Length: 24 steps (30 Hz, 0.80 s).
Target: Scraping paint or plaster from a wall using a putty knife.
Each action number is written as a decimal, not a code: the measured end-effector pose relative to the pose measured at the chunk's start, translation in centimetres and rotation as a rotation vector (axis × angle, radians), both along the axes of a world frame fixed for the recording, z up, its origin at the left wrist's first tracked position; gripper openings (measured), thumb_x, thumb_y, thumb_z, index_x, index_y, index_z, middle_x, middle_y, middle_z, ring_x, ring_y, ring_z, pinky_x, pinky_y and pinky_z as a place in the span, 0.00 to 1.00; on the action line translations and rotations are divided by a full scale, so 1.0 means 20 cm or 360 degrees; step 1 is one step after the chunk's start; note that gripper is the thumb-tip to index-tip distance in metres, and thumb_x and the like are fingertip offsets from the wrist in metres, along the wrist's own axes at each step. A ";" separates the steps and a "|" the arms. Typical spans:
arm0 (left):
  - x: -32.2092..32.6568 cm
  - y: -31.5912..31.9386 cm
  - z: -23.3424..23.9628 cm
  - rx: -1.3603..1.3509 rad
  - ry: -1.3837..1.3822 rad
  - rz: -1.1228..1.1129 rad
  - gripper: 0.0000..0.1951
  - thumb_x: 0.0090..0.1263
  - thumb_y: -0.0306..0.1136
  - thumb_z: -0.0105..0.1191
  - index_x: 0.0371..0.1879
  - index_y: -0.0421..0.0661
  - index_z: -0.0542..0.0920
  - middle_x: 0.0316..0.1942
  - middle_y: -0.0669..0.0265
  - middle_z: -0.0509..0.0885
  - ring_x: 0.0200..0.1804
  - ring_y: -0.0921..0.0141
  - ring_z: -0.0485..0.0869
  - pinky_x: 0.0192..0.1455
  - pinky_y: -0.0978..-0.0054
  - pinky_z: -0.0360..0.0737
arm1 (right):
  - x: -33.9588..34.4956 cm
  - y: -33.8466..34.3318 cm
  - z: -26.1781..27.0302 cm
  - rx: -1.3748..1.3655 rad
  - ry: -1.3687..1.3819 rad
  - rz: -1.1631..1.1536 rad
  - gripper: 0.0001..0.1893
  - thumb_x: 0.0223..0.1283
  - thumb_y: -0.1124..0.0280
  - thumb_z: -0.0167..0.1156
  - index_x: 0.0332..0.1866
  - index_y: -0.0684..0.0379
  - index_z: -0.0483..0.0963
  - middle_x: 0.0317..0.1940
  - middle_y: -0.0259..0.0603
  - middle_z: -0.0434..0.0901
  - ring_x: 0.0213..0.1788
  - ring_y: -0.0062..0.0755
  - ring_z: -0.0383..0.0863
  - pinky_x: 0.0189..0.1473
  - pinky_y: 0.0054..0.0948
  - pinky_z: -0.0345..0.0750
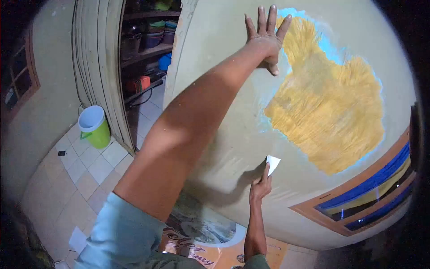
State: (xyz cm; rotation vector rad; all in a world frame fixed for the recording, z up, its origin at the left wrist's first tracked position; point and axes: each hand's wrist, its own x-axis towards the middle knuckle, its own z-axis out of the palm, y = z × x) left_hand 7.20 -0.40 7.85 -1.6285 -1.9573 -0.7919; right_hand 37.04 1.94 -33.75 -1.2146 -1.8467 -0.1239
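My left hand [267, 42] lies spread against the painted wall [231, 134], high up. Its thumb and fingertips reach the left edge of a large yellow-brown patch [329, 107] with a ragged pale-blue rim, where the wall's coat looks gone. Lower down, my right hand [260, 188] grips a scraper or putty knife, with the index finger stretched along it. Its white, flared blade [273, 164] is up close to the wall, below and left of the patch; whether it touches cannot be told. The handle is hidden in my fist.
Below the patch is a wood-framed window [366, 191] with blue and yellow cloth. A printed banner [218, 248] lies on the floor beneath me. To the left, a green bucket [99, 134] stands on tiles by a doorway; shelves [147, 53] with stacked containers show inside.
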 end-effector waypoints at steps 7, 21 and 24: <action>-0.06 0.05 -0.05 0.0174 0.0056 -0.0202 0.86 0.31 0.51 0.85 0.81 0.53 0.22 0.78 0.37 0.16 0.77 0.33 0.16 0.68 0.16 0.28 | -0.23 0.00 0.31 0.0138 0.0100 -0.0043 0.37 0.58 0.82 0.56 0.76 0.43 0.69 0.36 0.49 0.79 0.34 0.54 0.80 0.36 0.47 0.75; -0.16 0.28 -0.26 0.1142 0.0385 -0.0160 0.51 0.67 0.68 0.56 0.83 0.56 0.51 0.85 0.51 0.38 0.83 0.42 0.33 0.77 0.30 0.36 | -0.07 0.10 0.47 0.0227 0.0788 -0.0082 0.30 0.65 0.83 0.50 0.73 0.54 0.71 0.54 0.57 0.83 0.48 0.59 0.84 0.51 0.43 0.78; -0.14 0.32 -0.27 0.1239 0.0409 -0.0166 0.49 0.68 0.66 0.56 0.83 0.56 0.52 0.84 0.52 0.41 0.83 0.43 0.36 0.77 0.29 0.38 | -0.03 0.06 0.16 0.0106 0.0731 -0.0198 0.32 0.64 0.83 0.51 0.75 0.51 0.70 0.50 0.57 0.84 0.45 0.58 0.84 0.49 0.43 0.79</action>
